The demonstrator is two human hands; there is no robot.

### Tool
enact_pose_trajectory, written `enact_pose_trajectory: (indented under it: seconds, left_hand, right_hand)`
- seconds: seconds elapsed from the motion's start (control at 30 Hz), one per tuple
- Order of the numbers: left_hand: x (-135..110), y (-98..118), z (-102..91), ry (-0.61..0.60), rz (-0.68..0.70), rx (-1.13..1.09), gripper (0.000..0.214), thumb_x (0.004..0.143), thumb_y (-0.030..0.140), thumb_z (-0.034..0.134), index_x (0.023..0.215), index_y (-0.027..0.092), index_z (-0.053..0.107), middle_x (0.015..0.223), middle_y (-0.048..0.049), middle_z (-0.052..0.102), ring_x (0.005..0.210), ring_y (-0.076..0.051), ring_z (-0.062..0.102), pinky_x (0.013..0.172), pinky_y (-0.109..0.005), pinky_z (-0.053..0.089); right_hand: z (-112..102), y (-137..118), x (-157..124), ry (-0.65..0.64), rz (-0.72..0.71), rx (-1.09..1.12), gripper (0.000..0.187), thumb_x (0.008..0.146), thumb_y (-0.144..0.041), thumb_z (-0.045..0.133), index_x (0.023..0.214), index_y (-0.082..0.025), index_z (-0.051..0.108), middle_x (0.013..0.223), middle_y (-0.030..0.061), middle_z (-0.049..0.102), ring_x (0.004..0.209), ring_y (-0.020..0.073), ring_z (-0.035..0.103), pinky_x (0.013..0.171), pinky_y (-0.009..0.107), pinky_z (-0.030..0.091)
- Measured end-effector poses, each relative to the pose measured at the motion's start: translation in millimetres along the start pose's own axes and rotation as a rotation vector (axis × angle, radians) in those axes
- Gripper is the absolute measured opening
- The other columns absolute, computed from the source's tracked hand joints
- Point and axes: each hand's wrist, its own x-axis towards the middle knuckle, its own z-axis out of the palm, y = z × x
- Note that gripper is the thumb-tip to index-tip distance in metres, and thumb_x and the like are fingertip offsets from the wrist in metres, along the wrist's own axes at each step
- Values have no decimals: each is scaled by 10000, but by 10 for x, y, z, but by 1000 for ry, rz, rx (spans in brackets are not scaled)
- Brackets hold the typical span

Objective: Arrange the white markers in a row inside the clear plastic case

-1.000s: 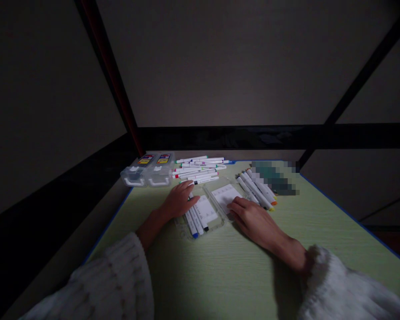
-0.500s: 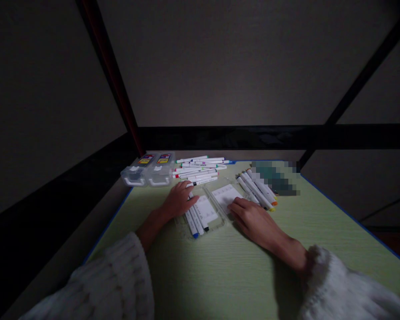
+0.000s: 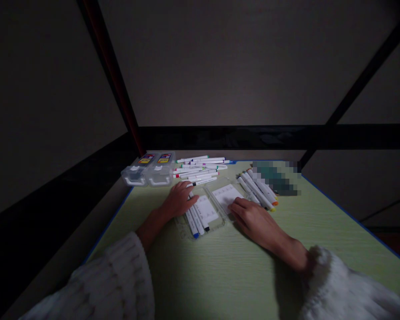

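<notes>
My left hand (image 3: 179,200) rests over the upper ends of several white markers (image 3: 196,220), its thumb and fingers apart. These markers lie side by side in the left half of an open clear plastic case (image 3: 222,222); blue and black ends point toward me. A white printed sheet (image 3: 208,209) shows beside them in that half. Lying low over the right half of the case, my right hand (image 3: 253,221) has its fingers extended, and the fingertips touch the edge of another printed sheet (image 3: 226,195). What is beneath its palm is hidden.
Two closed clear cases with handles (image 3: 160,175) stand at the table's back left. Loose white markers (image 3: 200,168) with coloured ends lie at the back. To the right are more markers (image 3: 258,189) and a blurred dark green item (image 3: 273,178). The table (image 3: 213,275) has blue edging.
Both hands stay almost where they were, and the markers and case look the same. Only a very slight shift of the view shows.
</notes>
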Motion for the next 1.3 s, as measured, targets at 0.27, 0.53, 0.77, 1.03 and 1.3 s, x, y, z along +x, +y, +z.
enact_pose_trajectory:
  seconds: [0.27,0.53,0.77,1.03,1.3]
  left_hand:
    - [5,-1,-9,13,31,-12,306,813,316,449,1027,126,557,1163,-122,503,1103,-226,454,943,-393,364]
    - [6,32,-47,4,31,-34,299,812,292,456,1019,104,560,1183,-141,502,1131,-231,439,974,-382,351]
    - [3,13,-20,-2,23,-28,317,821,296,440,1025,87,564,1177,-151,502,1136,-234,434,980,-373,344]
    - [-3,49,-60,47,21,-72,248,801,250,462,976,120,579,1151,-122,497,1092,-227,465,959,-389,369]
    - [22,24,-58,279,-22,-208,208,742,118,483,909,111,607,1069,-107,552,1021,-212,513,926,-370,415]
  right_hand:
    - [-7,-5,5,-50,23,-22,147,777,-91,391,799,-145,526,799,64,527,706,159,494,624,269,329]
    - [-1,1,3,-20,7,-3,155,779,-95,381,786,-152,525,774,62,526,681,156,487,606,265,319]
    - [2,5,4,-34,13,-6,167,771,-82,372,798,-148,523,790,66,528,694,160,492,612,265,320]
    - [-27,-16,9,-55,29,-19,160,782,-89,378,790,-141,529,799,71,528,711,166,503,627,275,340]
    - [-9,-5,5,-48,25,-30,152,779,-90,401,807,-138,542,796,62,531,703,152,504,619,265,342]
